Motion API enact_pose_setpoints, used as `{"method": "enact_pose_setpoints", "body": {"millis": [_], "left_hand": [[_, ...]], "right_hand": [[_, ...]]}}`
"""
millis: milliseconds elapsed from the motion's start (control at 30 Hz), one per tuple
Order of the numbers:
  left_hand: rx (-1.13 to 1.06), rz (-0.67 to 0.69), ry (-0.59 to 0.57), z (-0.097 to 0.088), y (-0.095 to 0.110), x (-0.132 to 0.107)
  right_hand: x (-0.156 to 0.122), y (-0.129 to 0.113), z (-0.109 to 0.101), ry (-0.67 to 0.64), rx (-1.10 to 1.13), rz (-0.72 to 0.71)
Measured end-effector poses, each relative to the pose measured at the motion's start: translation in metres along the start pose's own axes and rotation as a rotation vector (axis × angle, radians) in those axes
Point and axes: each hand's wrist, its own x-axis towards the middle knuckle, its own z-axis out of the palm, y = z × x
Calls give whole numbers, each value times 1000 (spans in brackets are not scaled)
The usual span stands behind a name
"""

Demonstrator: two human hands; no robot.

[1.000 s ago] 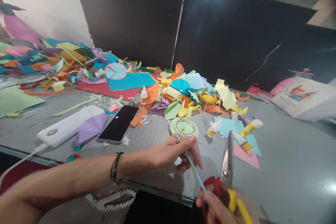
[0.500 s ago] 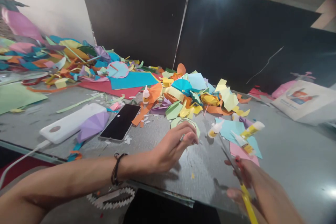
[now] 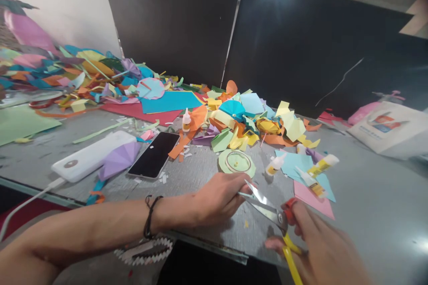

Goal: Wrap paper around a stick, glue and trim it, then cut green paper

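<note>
My left hand [image 3: 217, 198] is closed, pinching a small pale green paper strip [image 3: 246, 195] whose end sticks out past the fingertips. In my right hand [image 3: 323, 238] are scissors [image 3: 280, 218] with red and yellow handles. Their blades are parted, with the strip between them, close to my left fingertips. Just beyond my left hand, a light green paper disc [image 3: 224, 165] lies on the table, bearing a thin ring and a tiny yellowish bit at its middle. A small glue bottle [image 3: 273, 167] stands to the disc's right.
Heaps of coloured paper scraps [image 3: 234, 129] line the back of the table. A black phone [image 3: 155, 155], a white power bank [image 3: 88, 153] and a purple folded paper [image 3: 119, 159] lie leftward. Glue tubes [image 3: 323, 164] and a pink sheet [image 3: 317, 198] are rightward, near a white bag [image 3: 394, 131].
My left hand has drawn back toward me, uncovering the green disc and ring. The scissors have swung left and their blades have opened around the paper strip.
</note>
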Motion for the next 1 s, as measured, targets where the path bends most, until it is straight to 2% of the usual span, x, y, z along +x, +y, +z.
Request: {"method": "enact_pose_setpoints", "body": {"millis": [533, 833, 1000], "left_hand": [[22, 47, -32, -1, 2, -1], [-17, -5, -28, -3, 6, 0], [11, 87, -41, -1, 1, -2]], "right_hand": [[4, -5, 4, 16, -49, -51], [2, -6, 6, 49, -61, -70], [-3, -1, 9, 57, 17, -60]]}}
